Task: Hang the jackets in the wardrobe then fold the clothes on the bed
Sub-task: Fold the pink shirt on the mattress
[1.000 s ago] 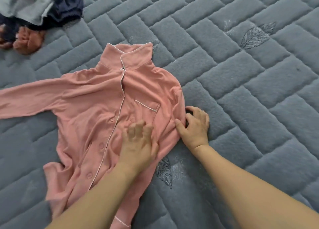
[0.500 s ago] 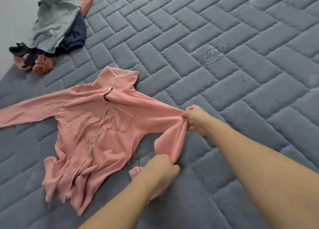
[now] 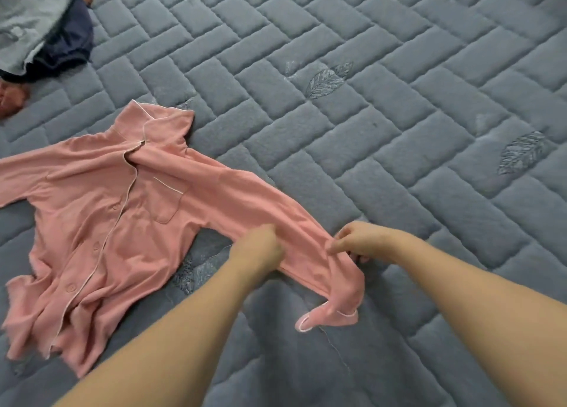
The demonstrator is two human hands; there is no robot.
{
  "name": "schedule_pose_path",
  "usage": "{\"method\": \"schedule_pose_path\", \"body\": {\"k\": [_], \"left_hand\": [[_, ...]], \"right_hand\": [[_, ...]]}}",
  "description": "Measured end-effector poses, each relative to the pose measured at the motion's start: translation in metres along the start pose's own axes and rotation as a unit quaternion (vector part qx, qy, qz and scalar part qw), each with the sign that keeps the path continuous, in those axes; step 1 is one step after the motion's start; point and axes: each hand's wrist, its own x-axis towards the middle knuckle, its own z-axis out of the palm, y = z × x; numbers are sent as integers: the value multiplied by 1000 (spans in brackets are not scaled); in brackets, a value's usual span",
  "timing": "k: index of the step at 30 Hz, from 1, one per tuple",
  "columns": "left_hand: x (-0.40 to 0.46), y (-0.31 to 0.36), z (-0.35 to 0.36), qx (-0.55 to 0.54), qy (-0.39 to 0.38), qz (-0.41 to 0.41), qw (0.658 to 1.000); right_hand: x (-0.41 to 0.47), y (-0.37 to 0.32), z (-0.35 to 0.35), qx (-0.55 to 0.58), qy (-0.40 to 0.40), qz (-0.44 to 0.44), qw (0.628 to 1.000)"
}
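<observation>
My left hand (image 3: 257, 248): at about 6 o'clock from the middle of the view, blurred; its fingers are curled down onto the pink sleeve (image 3: 276, 222) and seem to pinch the fabric partway along its length

My right hand (image 3: 362, 241): at about 4 o'clock, just right of the left; thumb and fingers pinch the same sleeve nearer the cuff, so the cloth runs taut between my two hands

Cuff (image 3: 329, 316): hangs past my right hand toward 5 o'clock, drooping onto the cover, with a pale piped edge showing

Pink pyjama shirt (image 3: 101, 222): lies front up at 8 to 9 o'clock, buttoned, collar (image 3: 153, 124) pointing to 11 o'clock, chest pocket (image 3: 167, 201) facing me; its other sleeve stretches off the frame edge at 9 o'clock; the hem is rumpled at 7 o'clock

Bed cover (image 3: 399, 130): grey-blue, quilted in a brick pattern, with stitched leaf motifs at 1 and 3 o'clock — it fills the whole view

Clothes pile (image 3: 40, 32): at 10 to 11 o'clock in the far corner, well apart from the shirt — a grey garment on top of a navy one, with a bit of rust-coloured fabric at the edge
</observation>
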Motion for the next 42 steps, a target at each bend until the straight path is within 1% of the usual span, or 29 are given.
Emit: {"method": "schedule_pose_path", "body": {"k": [1, 2, 3, 4, 6, 7, 9, 10, 11, 12, 13, 14, 16, 18, 19, 20, 22, 23, 25, 26, 27, 28, 30, 32, 34, 36, 37, 39, 42], "left_hand": [[10, -5, -6, 34, 58, 17, 998], [21, -5, -10, 43, 86, 42, 994], [31, 0, -13, 43, 86, 77, 992], [39, 8, -14, 58, 66, 116, 989], [50, 26, -10, 146, 20, 179, 973], [54, 33, -5, 196, 3, 194, 961], [62, 45, 2, 273, -14, 196, 942], [66, 48, 0, 291, -13, 191, 937], [67, 52, -3, 278, -14, 189, 942], [67, 58, -5, 236, -24, 194, 952], [66, 63, -8, 195, -50, 196, 960], [64, 67, -9, 178, -80, 196, 961], [60, 71, -10, 227, -132, 193, 945], [56, 74, -11, 296, -154, 189, 924], [54, 76, -12, 317, -142, 195, 917], [53, 79, -13, 328, -108, 210, 915], [52, 86, -13, 325, 17, 246, 913], [53, 90, -12, 312, 89, 258, 910], [54, 99, -8, 266, 210, 261, 904], [55, 103, -4, 236, 238, 254, 907], [55, 107, 1, 210, 237, 244, 917], [54, 109, 7, 193, 215, 235, 928], [51, 106, 20, 187, 165, 231, 941], [44, 89, 27, 190, 138, 232, 944], [37, 60, 28, 177, 127, 213, 952], [29, 19, 24, 175, 127, 177, 960], [24, -5, 21, 177, 129, 157, 963], [14, -58, 12, 150, 137, 104, 973], [-3, -148, -7, 94, 158, 18, 983]], "right_hand": [[-4, 3, 9, -17, 20, -17, 999], [-7, 3, 18, -27, 24, -30, 999], [-11, 2, 26, -18, 14, -42, 999], [-14, 3, 32, 13, -1, -51, 999], [-22, 7, 37, 95, -10, -74, 993], [-28, 10, 35, 136, -11, -83, 987], [-39, 20, 25, 190, -39, -85, 977], [-43, 25, 19, 196, -64, -80, 975], [-48, 31, 10, 198, -87, -66, 974], [-52, 39, 2, 201, -105, -48, 973], [-56, 47, -6, 209, -118, -29, 970], [-59, 55, -15, 224, -123, -14, 967], [-66, 68, -28, 250, -129, 13, 960], [-72, 75, -33, 255, -129, 27, 958], [-74, 76, -34, 245, -115, 28, 962], [-75, 76, -35, 217, -82, 20, 973], [-79, 76, -38, 88, 24, -11, 996], [-81, 76, -40, 4, 83, -21, 996], [-83, 79, -43, -122, 186, -14, 975], [-85, 82, -43, -168, 231, -2, 958], [-86, 85, -42, -212, 270, 12, 939], [-86, 90, -40, -252, 300, 28, 920], [-83, 97, -31, -314, 321, 65, 891], [-77, 97, -14, -343, 332, 98, 873], [-70, 88, 12, -340, 369, 90, 860], [-60, 65, 41, -334, 397, 42, 854], [-55, 49, 58, -319, 396, 15, 861], [-42, 11, 95, -254, 375, -25, 891], [-19, -53, 163, -119, 287, -41, 950]]}}
